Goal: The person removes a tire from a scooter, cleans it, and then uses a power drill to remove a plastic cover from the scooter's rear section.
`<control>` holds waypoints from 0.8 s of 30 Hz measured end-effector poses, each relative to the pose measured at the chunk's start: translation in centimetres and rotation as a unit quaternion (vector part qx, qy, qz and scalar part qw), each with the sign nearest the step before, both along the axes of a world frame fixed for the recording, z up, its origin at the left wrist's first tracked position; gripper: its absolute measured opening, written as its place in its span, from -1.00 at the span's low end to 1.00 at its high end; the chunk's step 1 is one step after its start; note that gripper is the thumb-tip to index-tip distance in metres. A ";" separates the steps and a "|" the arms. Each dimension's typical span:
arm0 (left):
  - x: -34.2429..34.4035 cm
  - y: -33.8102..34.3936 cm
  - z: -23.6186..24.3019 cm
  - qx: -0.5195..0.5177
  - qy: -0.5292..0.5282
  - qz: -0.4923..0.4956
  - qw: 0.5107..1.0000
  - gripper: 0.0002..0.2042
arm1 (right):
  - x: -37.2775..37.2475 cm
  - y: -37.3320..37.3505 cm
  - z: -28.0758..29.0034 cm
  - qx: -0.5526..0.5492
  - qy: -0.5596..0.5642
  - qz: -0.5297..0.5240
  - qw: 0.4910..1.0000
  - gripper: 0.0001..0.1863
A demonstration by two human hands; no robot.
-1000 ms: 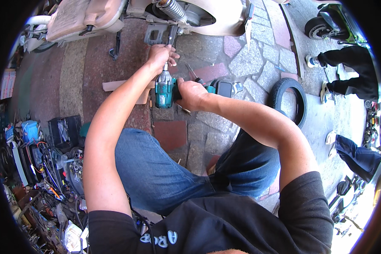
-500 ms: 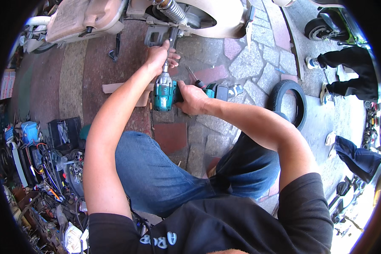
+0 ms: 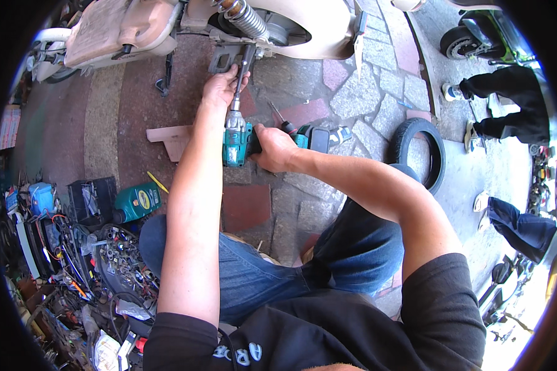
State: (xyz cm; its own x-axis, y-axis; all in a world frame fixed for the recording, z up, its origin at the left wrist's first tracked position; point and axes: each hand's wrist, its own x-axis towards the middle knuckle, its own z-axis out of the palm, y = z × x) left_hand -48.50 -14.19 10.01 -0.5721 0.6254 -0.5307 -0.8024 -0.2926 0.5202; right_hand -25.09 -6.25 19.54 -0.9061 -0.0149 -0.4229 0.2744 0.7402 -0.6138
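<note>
My right hand (image 3: 276, 148) is wrapped round the grip of a teal and black cordless impact wrench (image 3: 235, 145). From its nose a long metal extension bar (image 3: 239, 86) points up to the underside of a pale scooter (image 3: 328, 31). My left hand (image 3: 216, 91) has its fingers curled about that bar, just below a grey metal bracket (image 3: 219, 60); part of the grip is hidden behind the bar. A coil spring shock absorber (image 3: 249, 18) sits above. Beside the wrench lies a screwdriver (image 3: 286, 125) with a red and black handle.
A loose tyre (image 3: 436, 154) lies to the right, near two standing people's legs (image 3: 507, 127). At left are a green oil bottle (image 3: 137, 202), a black bin (image 3: 93, 199) and heaped parts (image 3: 105, 260). A pinkish flat piece (image 3: 170, 139) rests on the paving.
My left forearm has swung right and straightened, and the left fingers have curled in around the bar. My left knee has shifted left, and the oil bottle has come into fuller view.
</note>
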 end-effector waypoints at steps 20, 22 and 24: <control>2.6 1.3 3.7 -0.200 0.164 0.081 0.963 -0.83 | -0.6 -1.3 0.2 0.004 -0.012 -0.019 1.000 -0.39; 2.5 1.2 3.6 -0.202 0.162 0.081 0.962 -0.83 | -0.4 -1.5 0.6 0.005 -0.021 -0.019 1.000 -0.35; 2.6 1.2 3.4 -0.178 0.141 0.094 0.969 -0.86 | -0.2 -1.5 1.0 0.010 -0.030 -0.018 0.999 -0.31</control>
